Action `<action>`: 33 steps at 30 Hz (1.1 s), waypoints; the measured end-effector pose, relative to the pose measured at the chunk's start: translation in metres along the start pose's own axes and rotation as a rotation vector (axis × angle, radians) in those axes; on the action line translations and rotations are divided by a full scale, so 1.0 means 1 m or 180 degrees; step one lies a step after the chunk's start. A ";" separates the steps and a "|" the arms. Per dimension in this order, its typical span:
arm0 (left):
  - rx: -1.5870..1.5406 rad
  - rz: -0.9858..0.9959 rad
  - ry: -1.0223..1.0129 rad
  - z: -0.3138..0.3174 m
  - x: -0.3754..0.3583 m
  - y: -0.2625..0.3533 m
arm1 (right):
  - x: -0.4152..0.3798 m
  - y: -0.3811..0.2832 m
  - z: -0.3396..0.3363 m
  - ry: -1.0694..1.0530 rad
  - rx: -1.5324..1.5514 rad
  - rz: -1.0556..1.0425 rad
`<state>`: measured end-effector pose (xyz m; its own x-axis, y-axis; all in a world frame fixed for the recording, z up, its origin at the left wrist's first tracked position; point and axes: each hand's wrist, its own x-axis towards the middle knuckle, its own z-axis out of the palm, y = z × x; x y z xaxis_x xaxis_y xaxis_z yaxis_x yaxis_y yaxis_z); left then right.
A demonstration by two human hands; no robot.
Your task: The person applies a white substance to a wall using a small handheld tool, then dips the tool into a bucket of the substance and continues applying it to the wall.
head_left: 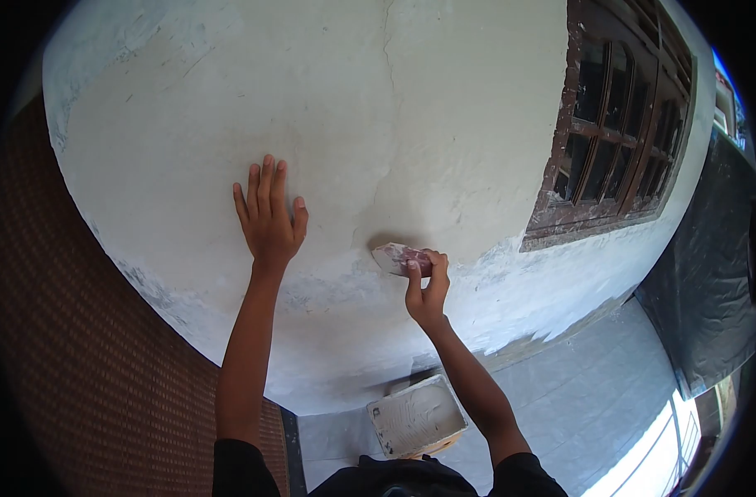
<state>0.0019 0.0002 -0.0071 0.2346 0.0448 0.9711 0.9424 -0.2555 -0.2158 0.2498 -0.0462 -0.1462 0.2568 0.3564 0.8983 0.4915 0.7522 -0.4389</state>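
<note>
My left hand lies flat against the pale, patchy wall, its fingers pointing up and the thumb out to the right. To the right and lower, my right hand pinches a flat reddish scraper-like piece smeared with white. The piece's pale end points left, at or very near the wall, and casts a shadow there. Its exact kind is hard to tell. Below my hands, a white rectangular container streaked with a whitish coating stands near my body.
A dark brown window frame with glass panes is set in the wall at the upper right. Brown woven matting borders the left side. Grey sheeting covers the ground, and a black tarp hangs at the far right.
</note>
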 end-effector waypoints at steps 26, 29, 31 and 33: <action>0.0036 -0.0059 0.0150 0.001 -0.002 0.003 | 0.050 0.032 -0.056 0.1356 0.0954 0.1027; 0.0058 -0.0056 0.0125 0.001 -0.004 0.000 | 0.030 -0.001 -0.016 -0.0175 0.0242 -0.0222; 0.0035 -0.0046 0.0138 0.000 -0.004 -0.001 | 0.028 -0.018 0.006 -0.0916 0.0012 -0.0668; 0.0005 -0.0034 0.0143 0.000 -0.003 -0.001 | 0.036 -0.017 0.019 -0.0933 -0.0120 -0.0794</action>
<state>0.0000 0.0005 -0.0101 0.2136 0.0042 0.9769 0.9452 -0.2536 -0.2056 0.2345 -0.0353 -0.1056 -0.1207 0.3127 0.9422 0.5405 0.8168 -0.2018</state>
